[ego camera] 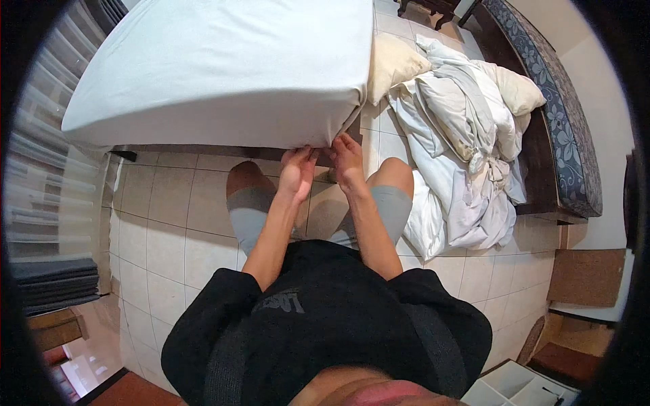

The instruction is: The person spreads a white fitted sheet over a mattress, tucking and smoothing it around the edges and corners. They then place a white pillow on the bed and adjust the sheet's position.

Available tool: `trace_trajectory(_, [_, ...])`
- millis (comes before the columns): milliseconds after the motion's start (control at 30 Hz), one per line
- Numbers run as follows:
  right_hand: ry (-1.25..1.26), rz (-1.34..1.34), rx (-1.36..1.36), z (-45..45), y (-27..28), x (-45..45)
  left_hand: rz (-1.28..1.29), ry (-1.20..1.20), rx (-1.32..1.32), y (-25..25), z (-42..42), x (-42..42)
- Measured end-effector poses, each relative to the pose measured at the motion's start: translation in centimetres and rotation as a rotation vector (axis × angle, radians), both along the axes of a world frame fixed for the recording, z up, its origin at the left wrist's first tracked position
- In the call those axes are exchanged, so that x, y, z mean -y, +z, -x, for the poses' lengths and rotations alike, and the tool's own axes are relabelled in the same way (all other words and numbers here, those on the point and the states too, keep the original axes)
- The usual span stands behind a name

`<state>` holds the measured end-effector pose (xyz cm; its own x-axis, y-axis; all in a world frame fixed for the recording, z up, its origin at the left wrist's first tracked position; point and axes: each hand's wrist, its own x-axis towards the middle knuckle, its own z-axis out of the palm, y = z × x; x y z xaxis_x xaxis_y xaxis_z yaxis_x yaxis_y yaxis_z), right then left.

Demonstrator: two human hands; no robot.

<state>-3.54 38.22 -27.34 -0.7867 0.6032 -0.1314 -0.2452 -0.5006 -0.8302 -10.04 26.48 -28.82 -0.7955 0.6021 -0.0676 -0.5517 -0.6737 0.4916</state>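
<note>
A white sheet (218, 61) covers the mattress in front of me and hangs over its near side. My left hand (298, 172) pinches the sheet's lower edge, just left of the near right corner. Right at that corner, my right hand (348, 161) has its fingers on the same hem, beside the folded vertical edge of the cloth. Fingertips of both hands are partly hidden against the sheet. The dark bed base (223, 151) shows below the hem, between my bent knees and the mattress.
On the tiled floor (162, 203) to the right lies a heap of white bedding (457, 132) with a cream pillow (398, 63). A blue floral mattress (553, 111) on a dark frame stands along the right wall. Sheer curtains (56, 147) hang at left.
</note>
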Motion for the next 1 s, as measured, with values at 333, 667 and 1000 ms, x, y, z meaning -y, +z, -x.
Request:
trace_trajectory(333, [-0.242, -0.731, 0.248, 0.3, -0.8, -0.8, 0.281, 0.025, -0.119, 1.8, 0.5, 0.9])
trace_trajectory(667, [-0.392, -0.723, 0.149, 0.8, 0.7, 1.7, 0.21, -0.05, -0.169, 2.7, 2.1, 1.0])
trace_trajectory(1000, [-0.558, -0.348, 0.047, 4.2, -2.2, 6.6, 0.243, -0.075, 0.017, 4.6, 1.0, 1.3])
